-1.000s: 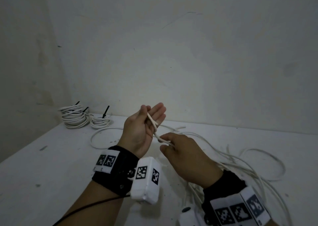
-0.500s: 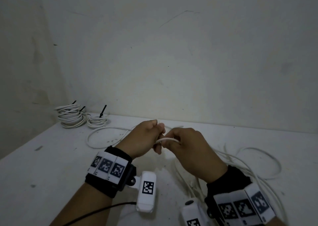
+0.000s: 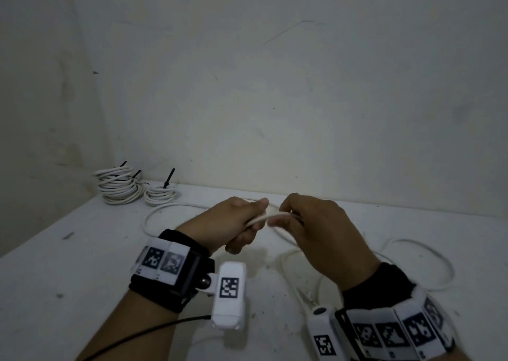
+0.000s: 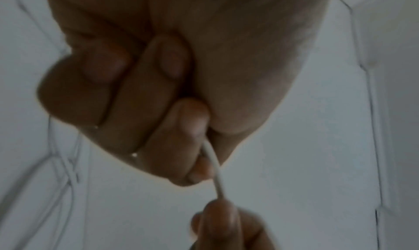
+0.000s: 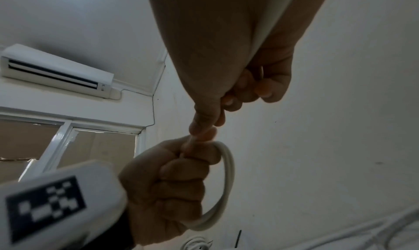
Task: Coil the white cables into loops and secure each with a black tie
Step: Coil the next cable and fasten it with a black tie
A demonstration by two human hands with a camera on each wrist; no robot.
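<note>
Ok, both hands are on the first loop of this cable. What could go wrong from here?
The loop in the left hand is small and single, so the white cable could spring open if the fist loosens. The right hand only pinches it at the fingertips, so it may slip. The loose cable lies tangled on the table and could snag when pulled in.

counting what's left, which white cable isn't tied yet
The loose white cable held in both hands, sprawling across the table; the coils in the back-left corner already carry black ties.
</note>
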